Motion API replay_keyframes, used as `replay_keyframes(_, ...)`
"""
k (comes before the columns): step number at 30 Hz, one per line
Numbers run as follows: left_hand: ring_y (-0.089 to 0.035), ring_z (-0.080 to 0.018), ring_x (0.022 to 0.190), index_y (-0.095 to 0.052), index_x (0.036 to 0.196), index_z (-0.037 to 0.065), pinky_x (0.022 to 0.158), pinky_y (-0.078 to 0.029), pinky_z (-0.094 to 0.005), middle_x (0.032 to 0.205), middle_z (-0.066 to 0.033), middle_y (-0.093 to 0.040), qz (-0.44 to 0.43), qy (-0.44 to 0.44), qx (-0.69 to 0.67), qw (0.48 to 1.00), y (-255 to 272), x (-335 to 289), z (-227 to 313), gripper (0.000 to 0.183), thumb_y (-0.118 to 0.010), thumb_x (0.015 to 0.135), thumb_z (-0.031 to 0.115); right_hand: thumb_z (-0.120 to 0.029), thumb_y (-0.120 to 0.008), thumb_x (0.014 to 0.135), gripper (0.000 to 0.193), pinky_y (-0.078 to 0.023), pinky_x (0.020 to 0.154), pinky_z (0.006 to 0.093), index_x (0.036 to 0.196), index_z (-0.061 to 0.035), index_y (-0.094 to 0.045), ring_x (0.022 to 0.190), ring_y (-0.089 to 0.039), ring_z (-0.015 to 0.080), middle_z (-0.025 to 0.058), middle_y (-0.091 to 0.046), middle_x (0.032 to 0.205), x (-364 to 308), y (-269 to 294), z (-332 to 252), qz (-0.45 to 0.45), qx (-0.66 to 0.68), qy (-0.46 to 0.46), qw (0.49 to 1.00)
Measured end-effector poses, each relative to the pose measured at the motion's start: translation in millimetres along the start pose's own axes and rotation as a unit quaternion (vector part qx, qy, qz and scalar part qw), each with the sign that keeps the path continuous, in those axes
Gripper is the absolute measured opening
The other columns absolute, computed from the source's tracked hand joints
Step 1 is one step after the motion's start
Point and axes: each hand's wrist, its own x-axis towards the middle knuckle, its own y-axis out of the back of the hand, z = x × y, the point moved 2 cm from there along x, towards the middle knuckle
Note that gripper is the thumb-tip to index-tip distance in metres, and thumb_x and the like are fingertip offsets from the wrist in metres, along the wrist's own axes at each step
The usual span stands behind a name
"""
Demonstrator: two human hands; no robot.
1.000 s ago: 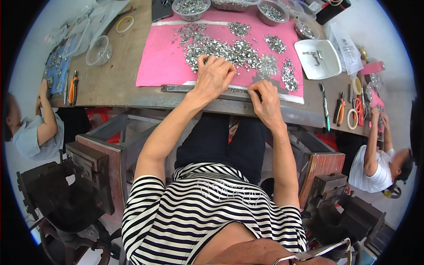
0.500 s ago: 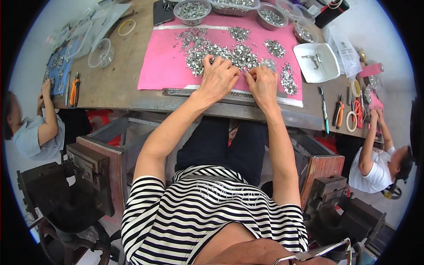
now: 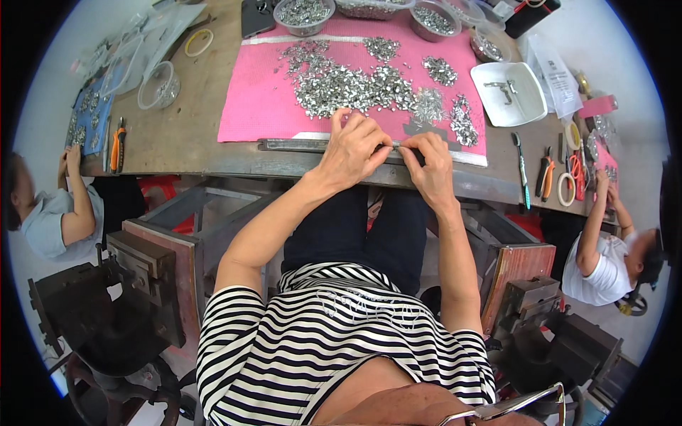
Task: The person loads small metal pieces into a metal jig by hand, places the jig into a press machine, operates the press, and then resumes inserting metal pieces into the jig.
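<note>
My left hand point(image 3: 353, 149) and my right hand point(image 3: 429, 165) meet above a long narrow metal bar point(image 3: 295, 145) along the table's near edge. Thumb and forefinger of each are pinched, tips almost touching over the bar. Whatever sits between them is too small to make out, and the hands cover much of the bar. Just beyond lies a wide heap of small shiny metal pieces point(image 3: 352, 89) on a pink ribbed mat point(image 3: 249, 92). A paler pile of pieces point(image 3: 428, 106) and a flat grey strip point(image 3: 419, 130) lie beyond my right hand.
Tubs of metal pieces point(image 3: 304, 15) line the far side. A white tray point(image 3: 490, 106) holds a few metal parts. To the right lie a toothbrush point(image 3: 522, 170), orange-handled pliers point(image 3: 545, 177) and a tape roll point(image 3: 566, 189). One person point(image 3: 60, 213) works at left, another point(image 3: 604, 263) at right.
Both hands have come back toward me from the near edge of the heap to the metal bar. Their fingertips are now closer together. The grey strip has come into sight.
</note>
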Motion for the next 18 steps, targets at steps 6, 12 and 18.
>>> replay_keyframes(6,-0.061,-0.0193,0.093,-0.073,0.092,0.012,0.106,-0.031,-0.0495,0.093,0.0002,-0.066,-0.001,0.0,0.011,1.0,-3,-4,1,0.011,-0.078,0.083,0.016,-0.005,-0.078,0.081,0.014,-0.043,0.078,0.0391,0.093,-0.0069,-0.072,0.086,-0.06,0.0263,0.0061,-0.065,0.09,-3,2,-2,0.012,-0.012,0.024,1.0)
replay_keyframes(12,-0.035,-0.0415,0.145,-0.051,0.147,0.012,0.113,-0.02,-0.0691,0.157,-0.0055,-0.047,-0.086,0.055,0.113,0.988,-1,16,-25,0.049,-0.059,0.101,0.025,-0.008,-0.072,0.088,0.013,-0.043,0.079,0.0398,0.1,-0.0104,-0.076,0.084,-0.062,0.0268,0.0074,-0.064,0.086,27,-13,22,0.007,-0.027,-0.007,1.0)
replay_keyframes(18,-0.028,-0.0467,0.148,-0.054,0.145,0.01,0.111,-0.015,-0.0794,0.158,-0.0026,-0.045,-0.173,0.027,0.13,0.976,3,11,-28,0.043,-0.053,0.104,0.022,-0.012,-0.074,0.087,0.012,-0.041,0.077,0.0392,0.1,-0.0115,-0.076,0.08,-0.062,0.0252,0.0054,-0.063,0.083,51,-34,32,0.031,-0.114,0.039,0.992)
